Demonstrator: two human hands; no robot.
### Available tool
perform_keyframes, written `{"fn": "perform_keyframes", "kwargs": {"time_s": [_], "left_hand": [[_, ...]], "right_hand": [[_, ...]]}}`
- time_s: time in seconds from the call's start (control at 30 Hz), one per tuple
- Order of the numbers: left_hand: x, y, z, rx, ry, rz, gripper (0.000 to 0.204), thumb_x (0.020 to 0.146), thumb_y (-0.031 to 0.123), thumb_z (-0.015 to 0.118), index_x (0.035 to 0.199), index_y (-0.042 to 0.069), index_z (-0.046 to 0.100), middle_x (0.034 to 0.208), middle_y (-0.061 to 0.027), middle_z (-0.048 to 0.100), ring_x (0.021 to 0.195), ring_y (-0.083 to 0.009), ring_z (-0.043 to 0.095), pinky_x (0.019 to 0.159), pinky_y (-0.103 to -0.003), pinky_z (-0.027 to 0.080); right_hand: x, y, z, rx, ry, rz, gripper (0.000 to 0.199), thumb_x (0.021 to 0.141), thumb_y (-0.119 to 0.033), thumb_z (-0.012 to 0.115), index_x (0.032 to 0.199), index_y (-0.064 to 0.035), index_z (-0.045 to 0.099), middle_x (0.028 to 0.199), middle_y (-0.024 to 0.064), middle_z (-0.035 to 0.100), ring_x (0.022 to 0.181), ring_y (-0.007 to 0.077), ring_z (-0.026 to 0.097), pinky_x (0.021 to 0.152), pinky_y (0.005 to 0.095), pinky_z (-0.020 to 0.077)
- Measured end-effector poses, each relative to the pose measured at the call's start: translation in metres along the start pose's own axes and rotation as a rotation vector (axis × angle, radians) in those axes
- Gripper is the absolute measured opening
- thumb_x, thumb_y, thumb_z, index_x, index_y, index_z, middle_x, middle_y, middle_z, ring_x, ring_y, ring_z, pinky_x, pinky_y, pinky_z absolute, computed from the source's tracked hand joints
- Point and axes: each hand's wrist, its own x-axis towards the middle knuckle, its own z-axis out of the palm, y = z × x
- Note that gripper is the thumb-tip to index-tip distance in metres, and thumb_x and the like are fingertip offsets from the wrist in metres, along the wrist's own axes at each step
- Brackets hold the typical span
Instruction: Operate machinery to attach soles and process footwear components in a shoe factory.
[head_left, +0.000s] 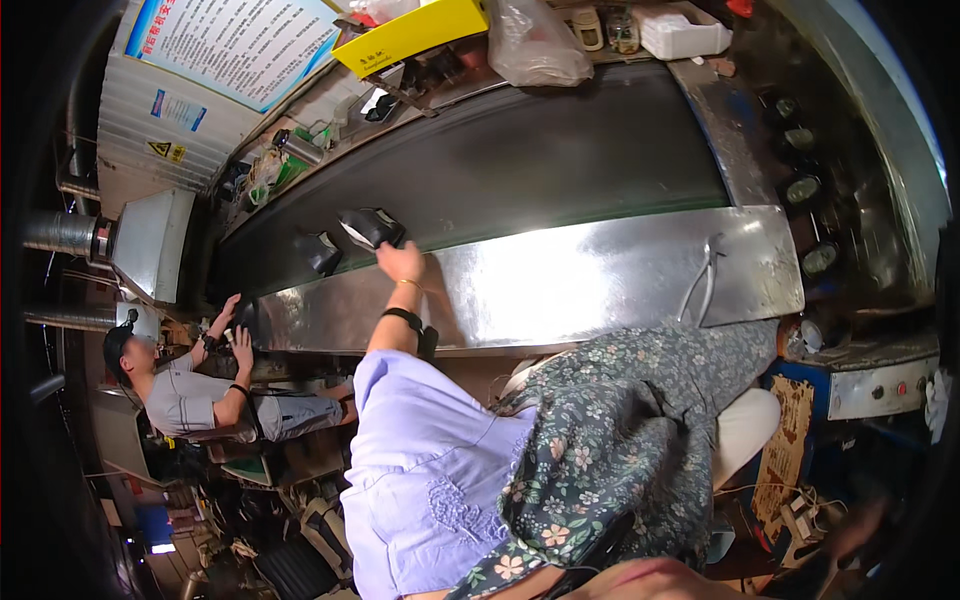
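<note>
– Where's the black piece (370,227) from my left hand (402,262)?
– On the dark belt (560,150), just above-left, touching the fingertips. I can't tell the grip. Right hand's out of view.

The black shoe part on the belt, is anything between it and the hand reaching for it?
Nothing visible stands in the way. The left hand is stretched over the shiny steel ledge and its fingers reach the black shoe part with the pale inside on the dark conveyor belt. A second black piece lies off to the side.
</note>
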Motion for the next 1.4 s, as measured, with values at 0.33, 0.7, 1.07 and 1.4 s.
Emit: {"fn": "perform_keyframes", "kwargs": {"time_s": [0.33, 0.7, 1.07, 1.4], "left_hand": [[0.147, -0.096, 0.021, 0.173, -0.503, 0.191, 0.052, 0.090, 0.046, 0.060, 0.115, 0.000, 0.067, 0.105, -0.0126, 0.071, 0.095, -0.0246, 0.067, 0.086, -0.037, 0.052], [-0.019, 0.140, 0.121, -1.341, -0.804, -0.481, 0.014, 0.095, 0.013, 0.057, 0.101, 0.002, 0.062, 0.092, -0.0077, 0.065, 0.079, -0.0180, 0.062, 0.073, -0.028, 0.053], [-0.043, 0.286, 0.095, 0.280, -0.558, 1.148, 0.099, 0.062, 0.053, 0.083, 0.145, 0.013, 0.044, 0.143, -0.0191, 0.046, 0.128, -0.0410, 0.046, 0.109, -0.052, 0.037], [0.001, 0.254, 0.123, 0.116, -0.978, 0.818, 0.084, 0.065, 0.049, 0.088, 0.114, -0.014, 0.062, 0.105, -0.0254, 0.070, 0.095, -0.0290, 0.070, 0.083, -0.036, 0.054]], "right_hand": [[-0.070, -0.373, -0.103, 0.903, -0.306, 0.384, 0.022, 0.097, -0.006, 0.054, 0.116, -0.0002, 0.064, 0.130, 0.0193, 0.060, 0.120, 0.0385, 0.054, 0.101, 0.0476, 0.0433], [0.001, -0.398, -0.114, 0.934, -0.214, 0.477, 0.019, 0.080, 0.000, 0.063, 0.097, -0.0066, 0.070, 0.117, 0.0114, 0.066, 0.109, 0.0378, 0.055, 0.094, 0.0460, 0.0461], [-0.009, -0.399, -0.141, 1.017, -0.226, 0.568, 0.019, 0.084, -0.012, 0.064, 0.100, -0.0099, 0.073, 0.121, 0.0081, 0.067, 0.115, 0.0328, 0.054, 0.098, 0.0448, 0.0443], [-0.031, -0.388, -0.133, 1.023, -0.176, 0.632, 0.019, 0.082, -0.011, 0.064, 0.098, -0.0109, 0.074, 0.117, 0.0095, 0.069, 0.113, 0.0319, 0.056, 0.098, 0.0442, 0.0437]]}}
